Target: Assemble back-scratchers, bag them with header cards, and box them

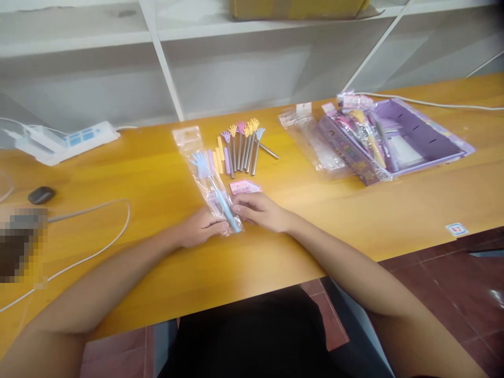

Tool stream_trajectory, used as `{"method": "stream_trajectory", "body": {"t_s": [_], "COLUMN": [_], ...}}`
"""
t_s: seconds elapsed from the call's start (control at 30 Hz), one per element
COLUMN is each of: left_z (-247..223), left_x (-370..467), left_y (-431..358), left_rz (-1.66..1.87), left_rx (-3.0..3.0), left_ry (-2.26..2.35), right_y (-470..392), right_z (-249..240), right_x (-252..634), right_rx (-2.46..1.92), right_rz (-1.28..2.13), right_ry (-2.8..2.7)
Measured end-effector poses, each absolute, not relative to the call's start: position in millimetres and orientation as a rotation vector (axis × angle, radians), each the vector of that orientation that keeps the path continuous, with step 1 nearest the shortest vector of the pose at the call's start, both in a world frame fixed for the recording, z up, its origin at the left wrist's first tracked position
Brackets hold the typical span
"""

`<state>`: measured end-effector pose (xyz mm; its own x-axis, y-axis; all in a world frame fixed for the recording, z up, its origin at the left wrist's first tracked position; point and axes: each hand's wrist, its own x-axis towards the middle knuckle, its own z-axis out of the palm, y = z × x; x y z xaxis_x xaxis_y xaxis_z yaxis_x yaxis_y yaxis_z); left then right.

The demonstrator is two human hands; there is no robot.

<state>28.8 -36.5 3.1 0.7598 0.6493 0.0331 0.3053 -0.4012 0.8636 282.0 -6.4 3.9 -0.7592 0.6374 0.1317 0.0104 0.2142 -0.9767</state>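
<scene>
Your left hand [202, 227] and right hand [263, 211] pinch opposite edges of a clear bag [187, 137] on the counter [275, 260] — likely steadying it around the blue back scratcher [226, 207] inside. Hand-topped rods [249, 152] lie bunched just beyond — most heads pointing away, apparently within easy reach.

A white plastic power strip [81, 140] lies behind a black rounded object [41, 195] on the yellow wooden bench [315, 226]; a brown cardboard box [299, 9] sits on white shelving [197, 30].
</scene>
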Motion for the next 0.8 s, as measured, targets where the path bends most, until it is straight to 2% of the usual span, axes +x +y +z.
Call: {"method": "stream_trajectory", "body": {"t_s": [0.17,0.43,0.63,0.8], "left_z": [16,16,-3,-7], "left_x": [36,39,34,38], "left_y": [-41,-43,-40,-36], "left_rz": [0.357,0.353,0.76,0.934], "left_rx": [2.089,2.103,1.642,1.423], "left_ry": [0.507,0.522,0.861,0.879], "right_y": [-7,-3,-8,-15], "right_z": [1,6,11,16], "right_x": [278,278,281,280], "right_rx": [-0.571,-0.689,-0.62,-0.592], "right_rz": [1.774,1.802,2.172,2.319], "right_ry": [-1.734,-1.649,-1.811,-1.947]}}
